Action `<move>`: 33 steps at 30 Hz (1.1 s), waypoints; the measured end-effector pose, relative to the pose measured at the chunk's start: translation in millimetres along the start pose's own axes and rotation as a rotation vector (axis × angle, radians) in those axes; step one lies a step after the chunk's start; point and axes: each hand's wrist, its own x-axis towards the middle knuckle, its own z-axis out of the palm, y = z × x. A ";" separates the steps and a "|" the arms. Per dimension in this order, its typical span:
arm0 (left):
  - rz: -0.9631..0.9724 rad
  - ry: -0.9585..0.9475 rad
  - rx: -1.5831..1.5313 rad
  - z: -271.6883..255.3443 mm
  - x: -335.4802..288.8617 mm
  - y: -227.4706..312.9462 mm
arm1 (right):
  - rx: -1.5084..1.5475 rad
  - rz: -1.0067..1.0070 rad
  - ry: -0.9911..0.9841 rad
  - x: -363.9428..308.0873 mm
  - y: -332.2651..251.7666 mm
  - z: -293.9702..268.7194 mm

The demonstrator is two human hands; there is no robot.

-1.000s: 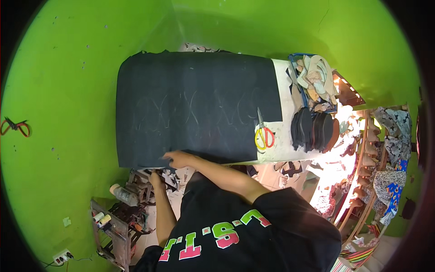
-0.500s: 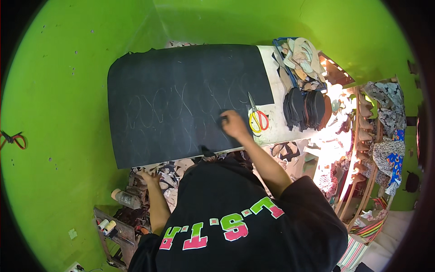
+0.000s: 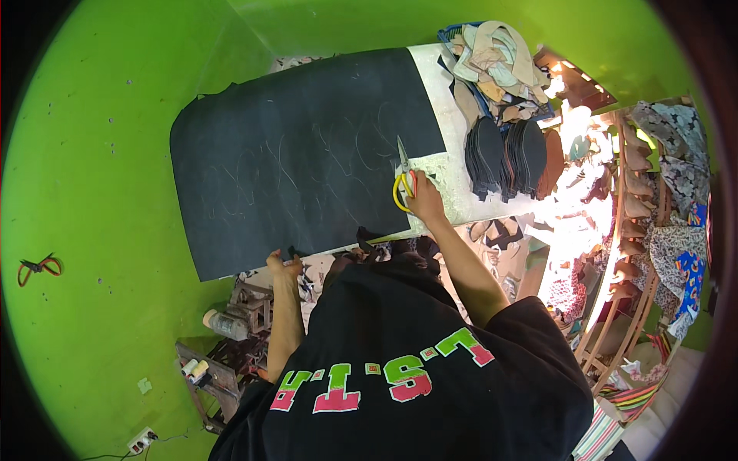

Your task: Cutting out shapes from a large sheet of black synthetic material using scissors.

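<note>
Looking down from the head view, we've got a big black sheet (image 3: 307,154) spread over most of a pale worktop (image 3: 427,69), thin curved outlines drawn on it in light lines. Scissors (image 3: 404,164) lie near the sheet's right side, blades over the black, yellow and red handles toward us. Our right hand (image 3: 425,200) is at the red handle, fingers bent; can't tell whether they're closed on it. Our left hand (image 3: 286,266) is at the sheet's near edge, fingers up beside a small dark bit; can't tell if it's pinching anything.

Containers: blue basket (image 3: 448,33) at the worktop's far right, heaped with cream, pale and tan cut pieces (image 3: 500,58), some hanging over its rim. Clear bottle (image 3: 228,325) with a pale cap lies tilted, low left; we can't make out what's inside. Thread spools (image 3: 198,370) sit on a wooden stand (image 3: 223,384) just below it.

Between sheet and basket side, we see black sole-shaped stacks (image 3: 524,157), with a reddish-brown one (image 3: 552,154) at their right.

Writing: large block letters (image 3: 407,380), green over pink with white outlines, across the back of a black shirt (image 3: 461,415).
</note>
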 end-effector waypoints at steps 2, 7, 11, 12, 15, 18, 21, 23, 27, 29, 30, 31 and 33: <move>0.076 -0.017 0.019 -17.7 17.7 3.5 | -0.002 0.053 -0.078 4.8 -8.6 -8.8; -0.056 -0.042 -0.029 -15.5 5.7 -19.8 | 0.121 0.168 -0.156 13.3 2.6 -13.9; -0.288 -0.283 0.090 -5.7 -25.7 -74.3 | 0.160 0.286 -0.166 -5.7 11.1 -9.1; -0.362 -0.264 0.126 0.9 -42.1 -87.8 | 0.173 0.258 -0.122 -19.8 9.9 -4.8; -0.479 -0.324 0.218 18.9 -71.8 -111.5 | 0.367 0.310 -0.034 -61.0 -12.7 2.9; -0.199 -0.574 0.694 34.2 -95.4 -130.0 | 0.400 0.260 0.113 -90.3 -26.2 11.4; 0.464 -0.982 1.370 28.9 -95.5 -137.0 | 0.418 0.245 0.165 -109.0 -29.9 19.6; 1.110 -0.966 2.101 27.9 -91.7 -136.3 | 0.331 0.255 0.214 -112.0 -34.0 29.6; 1.155 -1.105 1.754 28.6 -73.5 -147.0 | 0.384 0.296 0.225 -110.4 -42.1 32.7; 0.931 -1.004 1.716 29.0 -59.6 -156.2 | 0.388 0.295 0.245 -107.6 -46.7 28.3; 0.753 -0.983 1.618 29.0 -40.1 -160.7 | 0.389 0.295 0.252 -105.7 -48.2 24.7; 0.579 -0.960 1.521 29.8 -28.9 -165.0 | 0.391 0.298 0.264 -103.7 -47.0 22.5; 0.483 -0.909 1.472 32.8 -40.5 -162.4 | 0.410 0.369 0.281 -99.0 -39.5 22.1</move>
